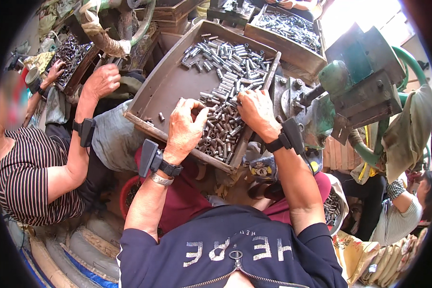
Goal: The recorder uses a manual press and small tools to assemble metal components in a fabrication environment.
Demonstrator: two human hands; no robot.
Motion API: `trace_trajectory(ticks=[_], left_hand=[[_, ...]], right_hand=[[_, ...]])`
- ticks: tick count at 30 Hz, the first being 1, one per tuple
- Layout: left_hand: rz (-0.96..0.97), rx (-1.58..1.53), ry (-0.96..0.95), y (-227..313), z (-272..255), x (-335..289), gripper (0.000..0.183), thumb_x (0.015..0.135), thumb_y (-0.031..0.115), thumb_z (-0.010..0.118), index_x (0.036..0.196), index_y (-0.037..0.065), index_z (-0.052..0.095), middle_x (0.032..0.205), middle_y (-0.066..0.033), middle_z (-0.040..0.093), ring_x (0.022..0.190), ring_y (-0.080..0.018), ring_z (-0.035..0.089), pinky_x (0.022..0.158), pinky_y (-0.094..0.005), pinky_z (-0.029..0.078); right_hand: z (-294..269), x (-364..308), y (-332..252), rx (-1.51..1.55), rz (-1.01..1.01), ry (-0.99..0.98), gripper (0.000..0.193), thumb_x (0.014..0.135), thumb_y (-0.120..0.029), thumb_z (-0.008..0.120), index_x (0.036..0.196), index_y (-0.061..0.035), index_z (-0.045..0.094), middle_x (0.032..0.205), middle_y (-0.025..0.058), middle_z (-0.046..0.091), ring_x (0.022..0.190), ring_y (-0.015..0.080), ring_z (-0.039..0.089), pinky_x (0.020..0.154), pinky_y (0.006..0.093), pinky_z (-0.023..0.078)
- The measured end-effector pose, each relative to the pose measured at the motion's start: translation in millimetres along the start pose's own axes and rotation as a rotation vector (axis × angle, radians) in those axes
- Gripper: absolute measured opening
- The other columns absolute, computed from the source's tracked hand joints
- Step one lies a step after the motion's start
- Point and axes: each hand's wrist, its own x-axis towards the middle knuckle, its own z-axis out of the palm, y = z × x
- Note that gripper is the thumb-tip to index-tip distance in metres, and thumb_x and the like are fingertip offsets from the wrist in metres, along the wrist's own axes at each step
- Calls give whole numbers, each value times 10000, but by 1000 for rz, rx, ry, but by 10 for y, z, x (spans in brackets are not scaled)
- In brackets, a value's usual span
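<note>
Your left hand (185, 127) curls thumb toward fingers, and your right hand (257, 109) bends over the metal sleeves (222, 126) heaped in the tray (159, 92) between and beyond both (whether either grips one, I can't tell). They look light, rigid, probably slick; each seems best pinched around its barrel, midway along.

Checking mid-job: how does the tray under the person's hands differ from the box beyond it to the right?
The near tray has a wide bare patch on its left; the far box looks covered across with metal pieces.
The near tray's pieces turn darker toward its close end; the far box's look mostly bright silver.
The left hand and right hand work over the near tray, not the far box.
Both have wooden sides.
</note>
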Motion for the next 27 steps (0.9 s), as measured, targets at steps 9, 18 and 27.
trace_trajectory(ticks=[9,18,27], left_hand=[[5,-15,5,31,-15,-11,158,887,158,702,924,9,665,860,-96,608,709,-189,587,670,-330,481],[73,51,39,-3,13,-18,165,884,163,702,915,5,662,858,-103,615,721,-197,598,672,-334,484],[12,-19,77,34,-20,-57,106,884,108,702,924,20,659,847,-72,596,700,-159,579,653,-306,479]], right_hand=[[-425,-176,-149,1408,359,-138,278,816,-138,815,1032,-14,693,943,26,699,912,92,621,832,281,507],[-297,-328,-183,401,-70,63,204,749,-143,767,920,-110,661,916,103,653,1022,313,593,1062,481,336],[-538,-337,-337,485,27,130,188,851,-101,664,1035,-69,650,972,131,661,994,334,609,963,453,428]])
